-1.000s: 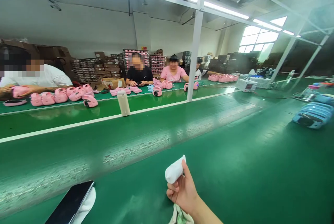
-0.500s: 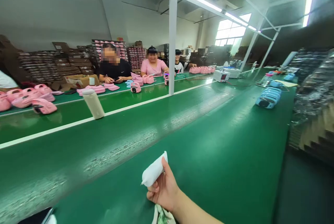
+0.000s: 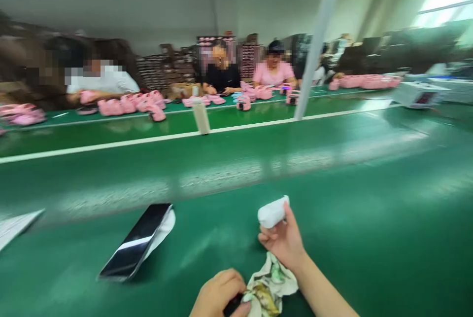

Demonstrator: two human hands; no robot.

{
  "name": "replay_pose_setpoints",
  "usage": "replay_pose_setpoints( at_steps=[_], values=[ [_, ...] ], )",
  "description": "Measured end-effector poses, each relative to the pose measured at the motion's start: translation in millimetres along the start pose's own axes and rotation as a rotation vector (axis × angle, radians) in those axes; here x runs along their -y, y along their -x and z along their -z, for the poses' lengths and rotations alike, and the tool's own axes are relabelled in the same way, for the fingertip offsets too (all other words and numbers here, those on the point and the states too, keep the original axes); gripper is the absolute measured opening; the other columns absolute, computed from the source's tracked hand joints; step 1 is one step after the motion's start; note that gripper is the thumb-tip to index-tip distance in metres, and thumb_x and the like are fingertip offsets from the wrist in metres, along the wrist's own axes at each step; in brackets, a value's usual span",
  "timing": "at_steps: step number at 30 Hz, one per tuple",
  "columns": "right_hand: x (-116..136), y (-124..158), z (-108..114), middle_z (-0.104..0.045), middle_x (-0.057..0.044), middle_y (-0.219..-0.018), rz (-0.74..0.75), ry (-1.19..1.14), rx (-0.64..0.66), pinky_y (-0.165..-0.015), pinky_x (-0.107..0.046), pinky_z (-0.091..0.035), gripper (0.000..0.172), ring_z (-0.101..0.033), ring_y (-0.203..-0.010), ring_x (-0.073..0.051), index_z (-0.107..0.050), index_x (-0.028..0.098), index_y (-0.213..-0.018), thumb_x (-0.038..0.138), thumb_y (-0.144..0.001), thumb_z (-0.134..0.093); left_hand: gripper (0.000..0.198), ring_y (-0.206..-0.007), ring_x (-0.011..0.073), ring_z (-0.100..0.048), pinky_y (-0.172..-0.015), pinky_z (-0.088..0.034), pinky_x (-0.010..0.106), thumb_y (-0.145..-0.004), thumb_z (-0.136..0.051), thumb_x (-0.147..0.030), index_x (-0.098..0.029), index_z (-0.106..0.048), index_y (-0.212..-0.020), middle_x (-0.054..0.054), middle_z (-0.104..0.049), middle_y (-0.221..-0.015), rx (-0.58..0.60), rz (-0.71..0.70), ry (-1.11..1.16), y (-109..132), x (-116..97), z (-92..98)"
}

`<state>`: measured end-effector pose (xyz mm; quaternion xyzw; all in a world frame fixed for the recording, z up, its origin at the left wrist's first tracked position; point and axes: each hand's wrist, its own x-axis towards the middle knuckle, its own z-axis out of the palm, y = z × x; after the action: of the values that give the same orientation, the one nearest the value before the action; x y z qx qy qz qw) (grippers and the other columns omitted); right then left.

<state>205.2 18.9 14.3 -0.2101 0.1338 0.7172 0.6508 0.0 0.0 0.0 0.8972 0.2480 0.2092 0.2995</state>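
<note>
My right hand (image 3: 284, 240) is closed around a small white cloth-wrapped wad (image 3: 272, 211), held just above the green table (image 3: 369, 218). My left hand (image 3: 218, 295) sits at the bottom edge with its fingers curled on a dark object I cannot make out, pressed against a crumpled patterned cloth (image 3: 271, 285) lying between both hands. A black phone (image 3: 136, 245) lies flat on a white cloth to the left of my hands.
A white bottle (image 3: 201, 116) stands on the white line across the belt. Several people sit at the far side with pink products (image 3: 125, 105). A white post (image 3: 318, 41) rises mid-table. A white device (image 3: 419, 94) sits far right; paper (image 3: 15, 226) at left.
The view swung back to the left, bringing the phone into sight again. My left hand came into view at the bottom beside the patterned cloth. My right hand still holds the white wad.
</note>
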Motion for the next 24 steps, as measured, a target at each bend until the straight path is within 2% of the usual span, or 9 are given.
replay_pose_setpoints(
  at_steps=[2, 3, 5, 10, 13, 15, 18, 24],
  values=[
    [0, 5, 6, -0.031, 0.008, -0.05, 0.024, 0.014, 0.001, -0.044, -0.021, -0.03, 0.047, -0.028, -0.041, -0.008, -0.056, 0.017, -0.063, 0.041, -0.05, -0.094, 0.033, -0.068, 0.014, -0.06, -0.061, -0.045, 0.021, -0.092, -0.038, -0.045, -0.019, -0.056, -0.08, 0.004, -0.065, -0.076, -0.061, -0.018, 0.007, 1, -4, -3.3],
    [1, 8, 10, -0.031, 0.008, -0.051, 0.029, 0.029, 0.005, -0.045, -0.021, -0.031, 0.046, -0.029, -0.042, -0.008, -0.056, 0.018, -0.064, 0.038, -0.049, -0.095, 0.036, -0.067, 0.0139, -0.06, -0.061, -0.044, 0.022, -0.091, -0.037, -0.047, -0.019, -0.056, -0.079, 0.004, -0.065, -0.074, -0.087, -0.019, 0.013, 1, -5, -5.5],
    [5, 10, 15, -0.031, 0.007, -0.053, 0.032, 0.051, 0.022, -0.046, -0.023, -0.034, 0.043, -0.031, -0.043, -0.009, -0.055, 0.02, -0.066, 0.038, -0.054, -0.092, 0.041, -0.067, 0.0136, -0.061, -0.062, -0.044, 0.022, -0.091, -0.037, -0.052, -0.019, -0.058, -0.079, 0.003, -0.066, -0.074, -0.12, -0.024, 0.022, 2, -5, -11.6],
    [11, 5, 27, -0.03, 0.005, -0.057, 0.042, 0.017, 0.019, -0.045, -0.028, -0.038, 0.035, -0.033, -0.044, -0.012, -0.052, 0.02, -0.07, 0.046, -0.081, -0.072, 0.038, -0.07, 0.0111, -0.062, -0.062, -0.043, 0.018, -0.091, -0.043, -0.049, -0.018, -0.06, -0.077, 0.002, -0.067, -0.075, -0.077, -0.048, -0.033, 3, 9, -31.1],
    [10, 4, 28, -0.028, 0.005, -0.057, 0.044, -0.002, 0.036, -0.045, -0.028, -0.038, 0.036, -0.032, -0.045, -0.012, -0.052, 0.019, -0.071, 0.048, -0.086, -0.066, 0.038, -0.067, 0.0107, -0.062, -0.061, -0.042, 0.018, -0.089, -0.047, -0.05, -0.018, -0.061, -0.077, 0.001, -0.067, -0.074, -0.13, -0.053, -0.032, 3, 15, -36.7],
    [9, 4, 26, -0.029, 0.005, -0.058, 0.033, -0.01, 0.044, -0.046, -0.028, -0.038, 0.035, -0.033, -0.045, -0.012, -0.052, 0.019, -0.072, 0.048, -0.087, -0.066, 0.038, -0.065, 0.0107, -0.061, -0.06, -0.042, 0.018, -0.089, -0.047, -0.051, -0.018, -0.062, -0.076, 0.001, -0.067, -0.072, -0.163, -0.061, -0.012, 4, 15, -36.8],
    [8, 5, 21, -0.029, 0.005, -0.057, 0.027, -0.007, 0.025, -0.046, -0.027, -0.037, 0.037, -0.031, -0.045, -0.012, -0.051, 0.018, -0.07, 0.048, -0.084, -0.069, 0.037, -0.066, 0.0113, -0.061, -0.061, -0.043, 0.018, -0.089, -0.046, -0.049, -0.019, -0.063, -0.076, 0.002, -0.067, -0.073, -0.142, -0.039, 0.011, 3, 12, -32.8],
    [9, 6, 20, -0.029, 0.006, -0.057, 0.037, 0.017, 0.03, -0.046, -0.026, -0.037, 0.037, -0.031, -0.045, -0.011, -0.05, 0.018, -0.07, 0.042, -0.077, -0.077, 0.022, -0.07, 0.014, -0.06, -0.068, -0.045, 0.022, -0.083, -0.056, -0.039, -0.02, -0.064, -0.082, 0.002, -0.066, -0.078, -0.106, 0.076, 0.032, 3, -8, -18.6]
  ],
)
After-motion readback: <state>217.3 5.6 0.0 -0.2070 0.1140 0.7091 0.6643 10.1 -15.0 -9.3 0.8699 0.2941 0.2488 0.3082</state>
